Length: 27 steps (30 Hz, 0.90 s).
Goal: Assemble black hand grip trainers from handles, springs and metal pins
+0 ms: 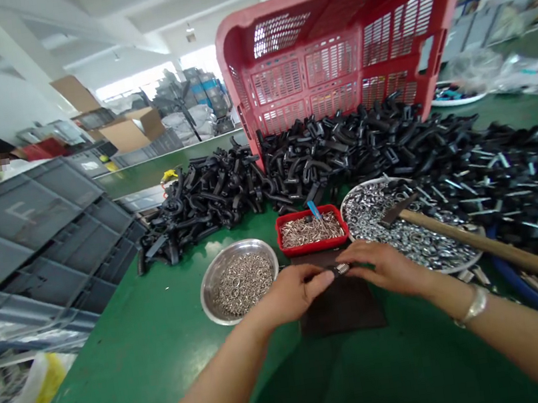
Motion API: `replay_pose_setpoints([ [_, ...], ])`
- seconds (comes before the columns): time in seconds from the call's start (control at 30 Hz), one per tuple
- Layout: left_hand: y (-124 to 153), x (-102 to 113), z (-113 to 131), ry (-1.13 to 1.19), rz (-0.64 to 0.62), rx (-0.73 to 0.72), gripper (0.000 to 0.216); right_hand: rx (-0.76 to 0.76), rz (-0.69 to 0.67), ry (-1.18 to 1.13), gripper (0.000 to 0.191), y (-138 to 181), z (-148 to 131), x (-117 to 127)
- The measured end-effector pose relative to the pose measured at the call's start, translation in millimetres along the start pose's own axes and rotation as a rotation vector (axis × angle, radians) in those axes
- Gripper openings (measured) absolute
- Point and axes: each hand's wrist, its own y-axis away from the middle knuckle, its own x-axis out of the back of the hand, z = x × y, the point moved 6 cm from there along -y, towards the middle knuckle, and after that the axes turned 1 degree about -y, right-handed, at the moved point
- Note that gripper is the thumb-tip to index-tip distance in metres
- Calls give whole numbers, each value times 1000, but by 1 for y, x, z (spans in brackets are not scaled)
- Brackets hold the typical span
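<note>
My left hand (pixel 292 290) and my right hand (pixel 384 266) meet over a dark brown mat (pixel 342 308) on the green table (pixel 135 356). Both pinch a small black part with a metal ring on it (pixel 340 269) between their fingertips. Just behind the hands stands a red tray of thin metal pins (pixel 310 229). A round steel bowl of small rings (pixel 238 280) lies left of my left hand. A larger steel dish of washers (pixel 407 228) lies right of the tray, close behind my right hand.
A big heap of black curved plastic parts (pixel 342 150) covers the back of the table, spilling from a tipped red crate (pixel 342 49). A hammer with a wooden handle (pixel 498 248) rests across the washer dish. Grey crates (pixel 36 236) stack at the left. A person sits far left.
</note>
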Motion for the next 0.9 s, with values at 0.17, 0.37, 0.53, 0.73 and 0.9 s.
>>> replay_pose_setpoints([
  [0.17,-18,5,-32,516,-142,308,58,-341,-108,-456,33,-10,40,-13],
  [0.37,-36,-18,-51,558,-162,493,63,-465,-182,-370,32,-20,66,-20],
  [0.53,-23,-16,-42,-213,262,352,41,-392,-202,-45,22,-22,59,-24],
  [0.73,-10,-18,-37,-554,528,289,46,-326,-227,225,24,-41,48,-17],
  [0.9,-14,-16,-36,-572,517,287,45,-501,-51,429,25,-89,74,-7],
])
